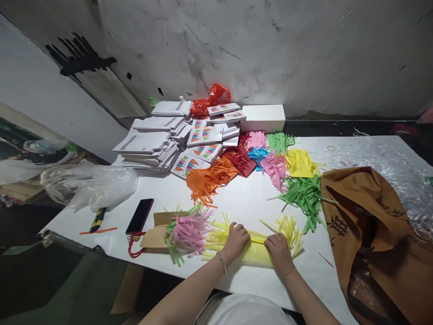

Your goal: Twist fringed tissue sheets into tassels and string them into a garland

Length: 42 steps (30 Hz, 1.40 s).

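In the head view, a yellow tissue-paper fringe (257,257) lies flat on the white table, its cut strips spreading to the left and right. My left hand (237,241) is closed on its upper edge near the middle, with a bracelet at the wrist. To the right, my right hand (279,253) grips the same folded edge beside the loose strips. The undersides of my fingers are hidden against the paper. Just left of the yellow fringe, a pink and green tassel bundle (191,231) rests on an open brown cardboard box (154,241).
Behind my hands lie orange tassels (209,180), green tassels (306,198) and a yellow bundle (300,162). White card stacks (145,142) stand at the back left. A phone (140,216) and a cutter (98,220) lie left; a brown bag (358,203) covers the right side.
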### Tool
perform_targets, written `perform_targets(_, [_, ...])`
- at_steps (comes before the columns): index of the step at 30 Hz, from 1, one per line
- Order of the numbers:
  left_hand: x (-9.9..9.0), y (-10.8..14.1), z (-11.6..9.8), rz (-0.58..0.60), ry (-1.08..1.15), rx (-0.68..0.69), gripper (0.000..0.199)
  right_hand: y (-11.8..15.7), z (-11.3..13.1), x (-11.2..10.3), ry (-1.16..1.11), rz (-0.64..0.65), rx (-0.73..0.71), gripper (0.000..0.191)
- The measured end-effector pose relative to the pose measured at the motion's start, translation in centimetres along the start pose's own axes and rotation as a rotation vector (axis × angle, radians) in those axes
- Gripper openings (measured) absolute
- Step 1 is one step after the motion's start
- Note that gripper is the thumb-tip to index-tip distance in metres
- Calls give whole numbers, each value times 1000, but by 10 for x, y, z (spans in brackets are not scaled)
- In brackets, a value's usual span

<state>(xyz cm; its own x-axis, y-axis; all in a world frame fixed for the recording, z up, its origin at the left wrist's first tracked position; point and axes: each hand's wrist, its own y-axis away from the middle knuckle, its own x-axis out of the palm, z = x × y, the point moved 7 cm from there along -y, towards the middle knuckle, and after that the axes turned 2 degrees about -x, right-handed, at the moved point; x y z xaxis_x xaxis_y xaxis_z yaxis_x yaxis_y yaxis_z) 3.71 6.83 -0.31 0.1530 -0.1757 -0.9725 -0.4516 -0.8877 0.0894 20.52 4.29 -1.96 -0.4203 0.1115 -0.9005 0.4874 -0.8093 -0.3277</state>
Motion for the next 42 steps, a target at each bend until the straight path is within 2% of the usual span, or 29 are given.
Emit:
perform_targets(5, [-4, -7, 6, 65, 6, -169, 26, 0, -9, -2, 29, 44, 144, 21])
perform_targets(11, [-5, -13, -1, 111, -42, -284, 29, -9, -9, -1, 112, 120, 285, 22])
perform_targets(15, [-8, -17, -7, 114, -83, -309, 30, -15, -8, 1, 168, 150, 351, 24])
perform_targets(17, [-10, -18, -11, 115, -89, -263, 28, -16, -7, 1, 184, 155, 361, 24])
perform_targets(21, [-8, -14, -30, 137, -71, -42, 9, -19, 0, -1, 178, 159, 296, 22])
perform_targets(24, [-4, -12, -40, 152, -56, 67, 15, -21, 10, 0, 133, 169, 170, 20])
perform_targets(27, [-1, -22, -37, 170, -45, 93, 12, -20, 17, 2, 96, 157, 92, 20])
perform_targets(30, [-3, -37, -23, 178, -24, 59, 27, -22, 19, 6, 81, 117, 89, 21])
perform_targets(32, [-7, -41, -15, 162, -5, 32, 30, -26, 20, 7, 70, 81, 102, 21])
perform_targets(35, [-10, -29, -19, 117, 42, 57, 25, -34, 18, 1, 47, 7, 149, 21])
perform_targets(38, [-7, -2, -35, 74, 112, 131, 18, -35, 3, -18, 39, -111, 255, 22])
perform_targets(42, [-3, 20, -38, -29, 189, 102, 41, -13, -42, -66, 56, -337, 403, 22])
